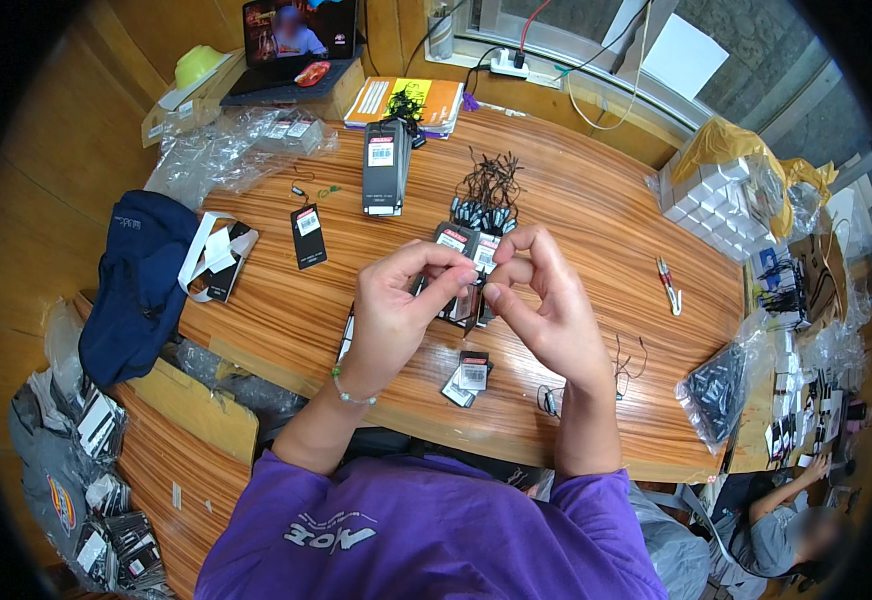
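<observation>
Both hands meet above the middle of the table, over black hang tags with white barcode stickers. My left hand, a beaded bracelet at its wrist, has thumb and forefinger pinched on a thin dark cord. From the right, my right hand pinches the same cord between thumb and fingertips. Its exact shape is partly hidden by the fingers. Just beyond lies a bunch of black tag strings with dark plastic ends. Nearer me rests a small pile of tags.
A stack of black tags stands farther back, a single tag to its left. Wire snips and a bag of black pieces lie right. White boxes fill the far right corner; a laptop stands far left. Another person sits lower right.
</observation>
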Motion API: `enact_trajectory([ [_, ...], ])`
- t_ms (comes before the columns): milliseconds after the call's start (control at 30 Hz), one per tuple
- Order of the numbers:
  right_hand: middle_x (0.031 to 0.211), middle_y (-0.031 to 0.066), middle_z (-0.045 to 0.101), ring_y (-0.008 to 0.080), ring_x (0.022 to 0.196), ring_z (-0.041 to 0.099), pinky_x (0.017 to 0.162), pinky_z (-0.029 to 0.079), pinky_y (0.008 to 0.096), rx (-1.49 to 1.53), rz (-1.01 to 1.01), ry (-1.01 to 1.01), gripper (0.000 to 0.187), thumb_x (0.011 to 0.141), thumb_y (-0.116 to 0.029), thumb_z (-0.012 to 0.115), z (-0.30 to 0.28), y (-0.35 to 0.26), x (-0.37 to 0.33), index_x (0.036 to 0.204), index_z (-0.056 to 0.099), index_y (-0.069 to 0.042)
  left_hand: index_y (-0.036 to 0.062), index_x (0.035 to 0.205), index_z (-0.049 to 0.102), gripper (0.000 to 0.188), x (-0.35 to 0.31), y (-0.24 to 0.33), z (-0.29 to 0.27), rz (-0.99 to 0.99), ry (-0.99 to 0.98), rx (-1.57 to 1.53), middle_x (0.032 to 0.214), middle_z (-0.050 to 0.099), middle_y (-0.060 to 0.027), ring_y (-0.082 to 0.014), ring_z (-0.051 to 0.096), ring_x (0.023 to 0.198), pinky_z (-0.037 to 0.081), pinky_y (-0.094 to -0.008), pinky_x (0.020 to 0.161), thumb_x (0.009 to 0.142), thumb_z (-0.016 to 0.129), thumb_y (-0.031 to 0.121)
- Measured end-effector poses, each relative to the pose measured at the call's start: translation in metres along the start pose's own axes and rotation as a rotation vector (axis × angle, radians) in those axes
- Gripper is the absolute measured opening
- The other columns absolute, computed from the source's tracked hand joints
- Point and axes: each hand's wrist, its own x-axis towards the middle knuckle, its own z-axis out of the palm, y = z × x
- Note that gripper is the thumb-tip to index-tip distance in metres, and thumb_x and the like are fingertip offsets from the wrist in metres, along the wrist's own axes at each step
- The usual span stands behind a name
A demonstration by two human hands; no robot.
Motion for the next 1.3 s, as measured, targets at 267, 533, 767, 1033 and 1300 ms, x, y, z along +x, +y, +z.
enact_trajectory([
  [267, 0.077, 0.0031, 0.056, 0.0106, 0.071, 0.054, 0.066, 0.044, 0.0246, 0.194, 0.071, -0.093, 0.024, 0.081, 0.001, 0.059, -0.003, 0.003, 0.002, 0.097, 0.042, -0.003, -0.0023, 0.084, 0.063, 0.005, 0.008, 0.013, -0.013, -0.196, -0.17, -0.006, 0.075, 0.063, -0.005, -0.0072, 0.057, 0.065, 0.046, -0.0198, 0.06, 0.08, 0.063, 0.001],
  [533, 0.08, 0.0018, 0.056, 0.0111, 0.079, 0.054, 0.074, 0.043, 0.0263, 0.254, -0.125, -0.087, 0.015, 0.077, -0.004, 0.067, -0.004, 0.009, 0.008, 0.086, 0.055, -0.003, -0.0009, 0.083, 0.064, 0.006, 0.006, 0.013, -0.013, -0.193, -0.198, -0.2, 0.073, 0.062, -0.0031, -0.0051, 0.056, 0.064, 0.045, -0.0178, 0.058, 0.082, 0.063, 0.005],
  [767, 0.08, 0.0013, 0.056, 0.0096, 0.078, 0.052, 0.072, 0.042, 0.025, 0.157, -0.051, -0.164, 0.012, 0.083, -0.012, 0.062, -0.005, 0.011, 0.01, 0.083, 0.057, -0.001, -0.0013, 0.086, 0.064, 0.009, 0.005, 0.016, -0.012, -0.147, -0.153, -0.153, 0.074, 0.062, -0.0029, -0.0054, 0.055, 0.065, 0.044, -0.0177, 0.057, 0.081, 0.064, 0.006],
  [1033, 0.079, -0.0011, 0.05, 0.0065, 0.071, 0.047, 0.063, 0.039, 0.0199, 0.439, 0.067, -0.049, 0.032, 0.093, -0.028, 0.046, 0.003, 0.031, 0.018, 0.074, 0.057, -0.005, 0.0011, 0.104, 0.056, 0.038, 0.021, 0.0, -0.009, 0.514, 0.115, 0.626, 0.093, 0.055, -0.0117, -0.0252, 0.054, 0.084, 0.042, -0.0336, 0.077, 0.076, 0.069, 0.023],
  [1300, 0.09, 0.0024, 0.049, 0.0116, 0.089, 0.046, 0.08, 0.036, 0.0249, 0.505, 0.041, 0.143, 0.031, 0.094, -0.025, 0.045, 0.013, 0.031, 0.018, 0.076, 0.056, -0.003, 0.0011, 0.109, 0.045, 0.034, -0.003, -0.024, 0.012, 0.057, -0.01, 0.216, 0.098, 0.057, -0.0153, -0.0248, 0.059, 0.092, 0.047, -0.0307, 0.077, 0.081, 0.063, 0.006],
])
